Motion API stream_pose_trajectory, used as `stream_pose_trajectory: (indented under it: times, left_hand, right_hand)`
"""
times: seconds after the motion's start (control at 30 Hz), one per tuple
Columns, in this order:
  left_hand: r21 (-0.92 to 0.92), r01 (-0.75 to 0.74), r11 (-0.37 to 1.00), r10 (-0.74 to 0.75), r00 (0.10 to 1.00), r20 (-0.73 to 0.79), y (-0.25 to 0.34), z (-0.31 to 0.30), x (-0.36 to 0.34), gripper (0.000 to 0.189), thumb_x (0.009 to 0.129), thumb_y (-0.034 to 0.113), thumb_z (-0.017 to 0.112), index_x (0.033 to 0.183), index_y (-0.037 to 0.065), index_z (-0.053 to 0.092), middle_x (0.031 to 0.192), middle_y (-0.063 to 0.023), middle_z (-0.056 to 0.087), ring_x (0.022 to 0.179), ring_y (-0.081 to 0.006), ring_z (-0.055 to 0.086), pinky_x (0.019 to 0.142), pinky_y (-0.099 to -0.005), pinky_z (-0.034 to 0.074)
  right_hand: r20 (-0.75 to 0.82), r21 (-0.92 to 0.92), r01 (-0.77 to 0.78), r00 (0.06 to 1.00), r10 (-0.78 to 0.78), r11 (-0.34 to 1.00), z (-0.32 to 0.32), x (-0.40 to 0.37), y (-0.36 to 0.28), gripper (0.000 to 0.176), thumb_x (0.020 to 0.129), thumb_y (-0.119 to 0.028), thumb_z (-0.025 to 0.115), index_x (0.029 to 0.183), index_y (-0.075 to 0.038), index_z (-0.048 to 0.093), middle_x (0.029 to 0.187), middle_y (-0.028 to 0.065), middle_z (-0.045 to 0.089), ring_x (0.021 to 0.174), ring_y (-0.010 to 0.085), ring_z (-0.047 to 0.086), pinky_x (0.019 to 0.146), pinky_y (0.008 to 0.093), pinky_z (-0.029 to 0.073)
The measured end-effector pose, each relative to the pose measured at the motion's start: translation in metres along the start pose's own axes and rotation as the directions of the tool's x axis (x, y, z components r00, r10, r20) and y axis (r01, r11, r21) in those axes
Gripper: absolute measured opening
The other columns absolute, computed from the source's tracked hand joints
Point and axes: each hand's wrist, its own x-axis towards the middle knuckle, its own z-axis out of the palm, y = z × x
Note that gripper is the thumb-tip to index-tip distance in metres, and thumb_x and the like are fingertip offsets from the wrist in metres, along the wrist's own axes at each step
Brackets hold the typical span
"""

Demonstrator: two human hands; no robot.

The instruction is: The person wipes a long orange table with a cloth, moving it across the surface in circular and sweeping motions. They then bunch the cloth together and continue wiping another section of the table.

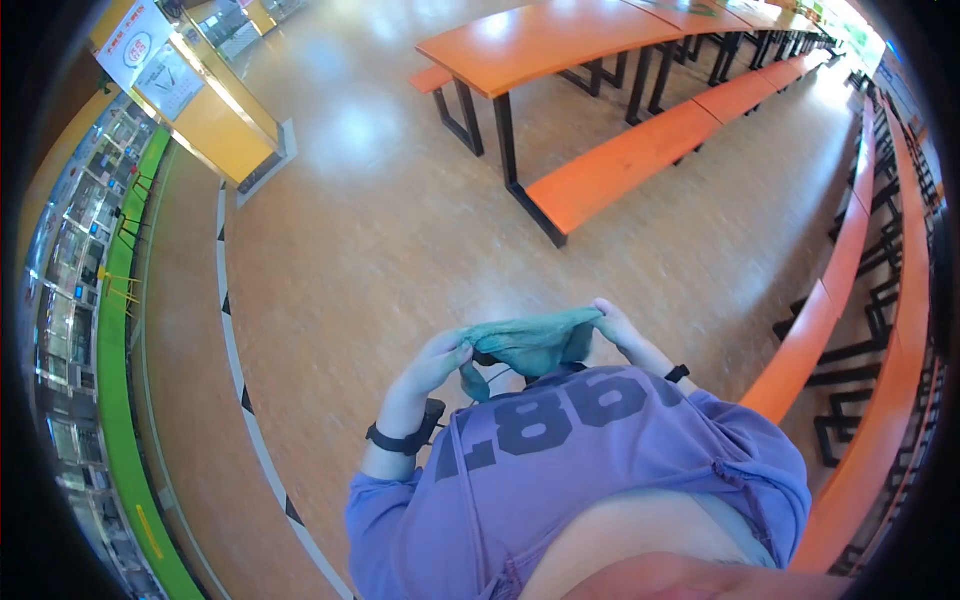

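Observation:
A green cloth (535, 340) is stretched between my two hands, in front of the chest of my purple top. My left hand (615, 322) pinches its upper right corner, fingers closed. On the other side my right hand (443, 360) grips the cloth's left end, thumb and fingers pressed together. The cloth sags in folds between them, and a lower flap hangs beside my right hand. A thin dark cord shows under the cloth. Dark bands are on both my wrists.
Ahead stands a long orange table (540, 45) with an orange bench (630, 170) on black legs. More orange benches (850, 260) run along the right. A yellow pillar (225, 120) with signs is at the upper left, near a green-edged counter (125, 400).

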Motion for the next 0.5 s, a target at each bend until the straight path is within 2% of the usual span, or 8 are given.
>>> stream_pose_trajectory:
  times: [0.1, 0.13, 0.23, 0.27, 0.37, 0.4, 0.5]
  left_hand:
    - [0.036, 0.101, 0.994, -0.101, 0.995, -0.005, 0.019, -0.059, 0.039, 0.046, 0.088, 0.036, 0.049, 0.114, -0.001, 0.051, 0.100, -0.0079, 0.057, 0.082, -0.0125, 0.055, 0.072, -0.0273, 0.045]
    - [0.054, 0.138, 0.989, -0.137, 0.990, -0.012, 0.025, -0.081, 0.053, 0.045, 0.088, 0.036, 0.049, 0.114, -0.001, 0.051, 0.101, -0.0078, 0.057, 0.086, -0.0131, 0.054, 0.075, -0.0284, 0.045]
    - [0.087, 0.049, 0.995, -0.043, 0.996, -0.073, 0.047, -0.139, 0.079, 0.044, 0.088, 0.034, 0.050, 0.115, 0.000, 0.051, 0.101, -0.0079, 0.058, 0.095, -0.0151, 0.052, 0.083, -0.0306, 0.042]
    - [0.085, 0.040, 0.996, -0.029, 0.992, -0.120, 0.048, -0.158, 0.085, 0.044, 0.088, 0.034, 0.050, 0.116, 0.000, 0.050, 0.101, -0.0082, 0.057, 0.095, -0.0158, 0.052, 0.083, -0.0308, 0.042]
    - [0.016, -0.003, 1.000, 0.007, 0.964, -0.266, 0.045, -0.220, 0.094, 0.044, 0.087, 0.033, 0.052, 0.116, 0.000, 0.050, 0.103, -0.0086, 0.057, 0.096, -0.0170, 0.053, 0.084, -0.0309, 0.042]
    - [-0.039, -0.036, 0.999, 0.022, 0.947, -0.320, 0.041, -0.242, 0.097, 0.044, 0.087, 0.032, 0.052, 0.116, -0.001, 0.049, 0.103, -0.0084, 0.058, 0.096, -0.0170, 0.053, 0.084, -0.0307, 0.042]
    - [-0.143, -0.097, 0.985, 0.031, 0.914, -0.405, 0.037, -0.315, 0.115, 0.043, 0.087, 0.031, 0.052, 0.115, -0.001, 0.049, 0.103, -0.0076, 0.058, 0.095, -0.0170, 0.053, 0.083, -0.0302, 0.042]
  right_hand:
    - [0.007, -0.042, -0.025, 1.000, 0.025, 0.999, 0.012, 0.078, -0.031, 0.007, 0.081, -0.012, 0.053, 0.075, -0.009, 0.052, 0.071, -0.0026, 0.050, 0.068, 0.0079, 0.045, 0.061, 0.0268, 0.040]
    - [0.026, -0.058, -0.025, 0.999, 0.027, 0.998, 0.021, 0.103, -0.055, 0.005, 0.081, -0.011, 0.054, 0.078, -0.008, 0.052, 0.072, -0.0011, 0.051, 0.069, 0.0088, 0.047, 0.059, 0.0275, 0.041]
    - [0.152, 0.148, -0.162, 0.978, 0.140, 0.976, 0.052, 0.168, -0.131, 0.004, 0.080, -0.009, 0.055, 0.081, -0.006, 0.052, 0.073, 0.0013, 0.053, 0.071, 0.0104, 0.050, 0.061, 0.0287, 0.044]
    - [0.258, 0.219, -0.191, 0.957, 0.132, 0.957, 0.057, 0.214, -0.095, 0.008, 0.079, -0.007, 0.056, 0.085, -0.005, 0.052, 0.076, 0.0042, 0.055, 0.075, 0.0131, 0.054, 0.065, 0.0306, 0.047]
    - [0.316, -0.107, 0.023, 0.949, 0.012, 0.994, 0.080, 0.258, -0.159, 0.008, 0.081, -0.014, 0.057, 0.082, -0.008, 0.052, 0.068, 0.0028, 0.055, 0.058, 0.0118, 0.051, 0.047, 0.0224, 0.039]
    - [0.346, -0.097, 0.115, 0.935, -0.075, 0.989, 0.086, 0.282, -0.150, 0.011, 0.079, -0.015, 0.060, 0.083, -0.008, 0.053, 0.066, 0.0016, 0.055, 0.062, 0.0117, 0.052, 0.052, 0.0223, 0.039]
    - [0.361, -0.353, 0.226, 0.928, -0.090, 0.908, 0.109, 0.351, -0.138, 0.015, 0.078, -0.017, 0.062, 0.085, -0.007, 0.054, 0.066, 0.0004, 0.055, 0.066, 0.0105, 0.052, 0.059, 0.0231, 0.040]
